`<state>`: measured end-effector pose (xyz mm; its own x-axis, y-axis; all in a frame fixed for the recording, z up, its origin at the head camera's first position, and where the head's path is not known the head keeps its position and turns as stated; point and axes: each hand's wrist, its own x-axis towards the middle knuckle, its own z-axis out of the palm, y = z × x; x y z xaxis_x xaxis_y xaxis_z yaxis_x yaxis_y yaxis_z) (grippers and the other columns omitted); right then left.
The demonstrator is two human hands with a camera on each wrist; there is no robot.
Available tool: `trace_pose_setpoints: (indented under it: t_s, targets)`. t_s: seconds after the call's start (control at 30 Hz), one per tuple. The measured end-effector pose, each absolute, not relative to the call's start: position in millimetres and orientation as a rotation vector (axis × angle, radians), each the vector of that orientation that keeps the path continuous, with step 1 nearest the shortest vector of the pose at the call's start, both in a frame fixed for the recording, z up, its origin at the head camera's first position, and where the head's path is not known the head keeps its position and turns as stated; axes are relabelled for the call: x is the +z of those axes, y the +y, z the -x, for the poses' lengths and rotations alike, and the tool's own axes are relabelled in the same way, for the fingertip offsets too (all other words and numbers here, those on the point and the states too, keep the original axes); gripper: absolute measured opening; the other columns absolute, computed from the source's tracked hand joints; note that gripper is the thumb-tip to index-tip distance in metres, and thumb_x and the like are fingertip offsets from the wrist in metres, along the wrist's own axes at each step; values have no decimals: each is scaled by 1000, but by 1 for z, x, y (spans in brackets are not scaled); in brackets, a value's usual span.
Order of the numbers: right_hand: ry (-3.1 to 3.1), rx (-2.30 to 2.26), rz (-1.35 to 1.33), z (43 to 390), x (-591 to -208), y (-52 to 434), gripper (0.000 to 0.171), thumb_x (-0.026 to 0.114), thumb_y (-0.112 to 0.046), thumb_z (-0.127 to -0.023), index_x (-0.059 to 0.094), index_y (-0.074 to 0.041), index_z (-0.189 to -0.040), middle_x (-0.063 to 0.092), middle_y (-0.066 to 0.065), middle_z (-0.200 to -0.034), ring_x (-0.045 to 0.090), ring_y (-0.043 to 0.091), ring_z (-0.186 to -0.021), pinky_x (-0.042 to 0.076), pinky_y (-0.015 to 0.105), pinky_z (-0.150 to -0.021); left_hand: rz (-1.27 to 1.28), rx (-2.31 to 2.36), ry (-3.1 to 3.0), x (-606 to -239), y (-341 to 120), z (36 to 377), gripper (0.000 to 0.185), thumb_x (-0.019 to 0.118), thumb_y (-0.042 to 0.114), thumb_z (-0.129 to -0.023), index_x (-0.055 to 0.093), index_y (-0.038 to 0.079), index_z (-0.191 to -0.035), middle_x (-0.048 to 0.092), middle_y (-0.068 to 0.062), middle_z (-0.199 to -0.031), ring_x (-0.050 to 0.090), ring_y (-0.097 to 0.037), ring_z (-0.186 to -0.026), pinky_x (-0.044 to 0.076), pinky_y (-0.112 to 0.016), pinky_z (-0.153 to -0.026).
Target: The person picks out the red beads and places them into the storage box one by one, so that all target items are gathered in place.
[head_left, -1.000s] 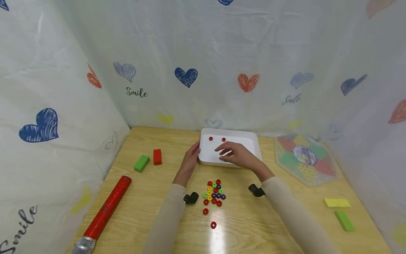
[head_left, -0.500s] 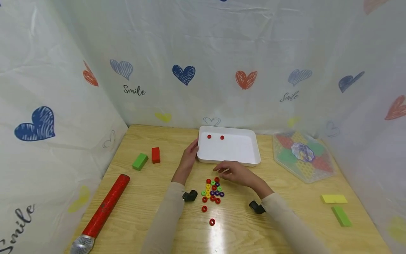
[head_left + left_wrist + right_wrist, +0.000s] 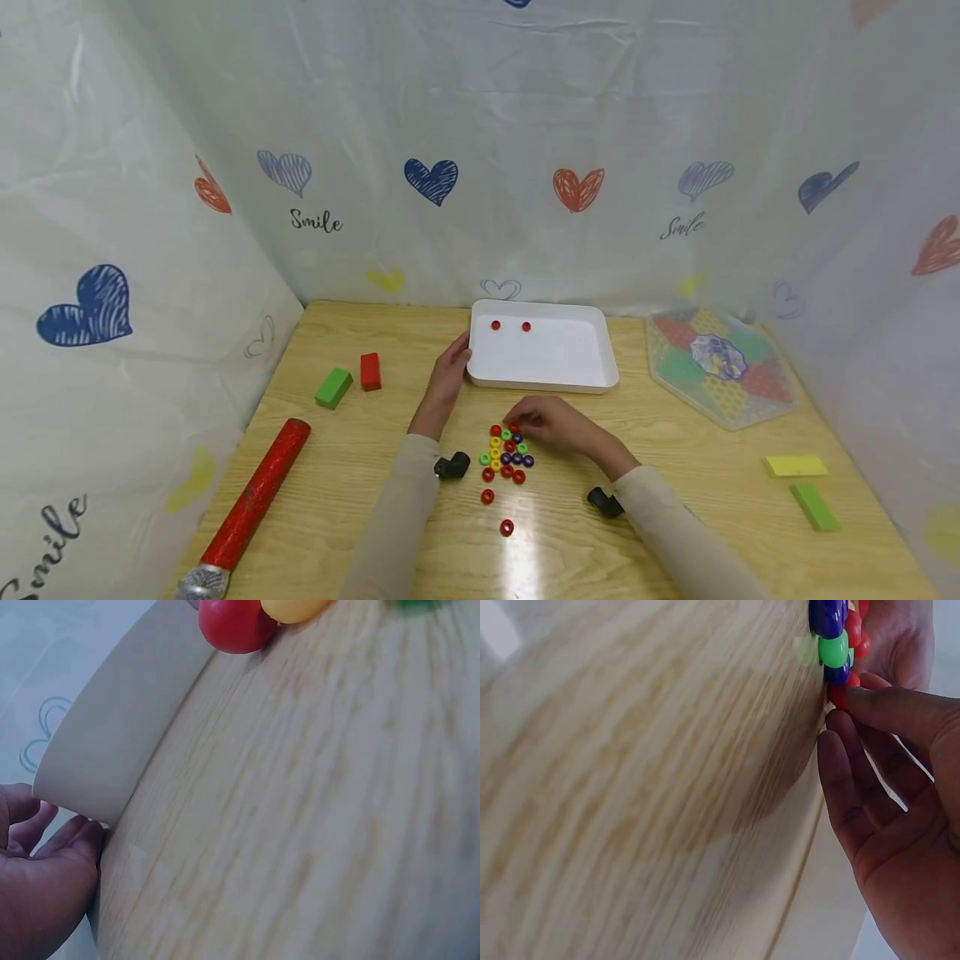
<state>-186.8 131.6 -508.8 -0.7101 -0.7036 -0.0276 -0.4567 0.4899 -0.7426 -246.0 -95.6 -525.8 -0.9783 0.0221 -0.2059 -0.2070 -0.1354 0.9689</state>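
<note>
My left hand (image 3: 446, 375) holds the left end of the white tray (image 3: 570, 350); in the left wrist view its fingers and thumb meet the tray's end wall (image 3: 112, 742). Two red ring beads (image 3: 496, 325) lie inside the tray near its back left. My right hand (image 3: 555, 423) is at the far right edge of a cluster of red, yellow, green and purple ring beads (image 3: 496, 454). Between its thumb and index finger it pinches a red bead (image 3: 840, 696), which its fingers partly hide.
A red tube with a silver end (image 3: 258, 492) lies at the left, near a green block (image 3: 333, 388) and a red block (image 3: 371, 372). A hexagonal patterned case (image 3: 720, 362) lies at the right. Yellow (image 3: 796, 466) and green (image 3: 815, 507) blocks sit farther right.
My right hand has come back from over the tray to the bead cluster and taken hold of a red bead. My left hand has stayed at the tray's left end.
</note>
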Motion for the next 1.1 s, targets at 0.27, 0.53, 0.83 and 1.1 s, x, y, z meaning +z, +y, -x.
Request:
trace_pose_setpoints:
  t_s: [0.27,0.53,0.83,1.1]
  targets:
    - [2458,-1021,918,183,-512,131,22,64,-7,-91,70,-20,-108,67,-11,-105,62,6,-100,53,26,-88,208,2261,1944,-527,-96,245,44,44,18,-103,42,22,-147,37,3,-153,30,-11,-142,25,-33,-118]
    - [2501,-1046,889,178,-507,132,20,67,-7,-89,70,-18,-106,67,-9,-102,63,7,-95,55,24,-82,207,2278,1939,-526,-95,246,44,43,16,-103,41,20,-147,38,1,-153,31,-12,-142,26,-32,-117]
    - [2553,-1110,862,186,-487,144,19,70,-10,-88,71,-12,-107,67,-6,-99,61,9,-89,55,23,-77,199,2284,1918,-521,-96,245,44,42,15,-104,40,19,-148,35,0,-154,28,-13,-143,24,-33,-118]
    - [2598,-1204,804,208,-468,160,20,68,-13,-90,70,-12,-110,67,-4,-101,62,12,-90,57,25,-76,199,2305,1921,-528,-95,247,44,42,14,-103,41,19,-147,37,0,-153,30,-13,-142,26,-34,-118]
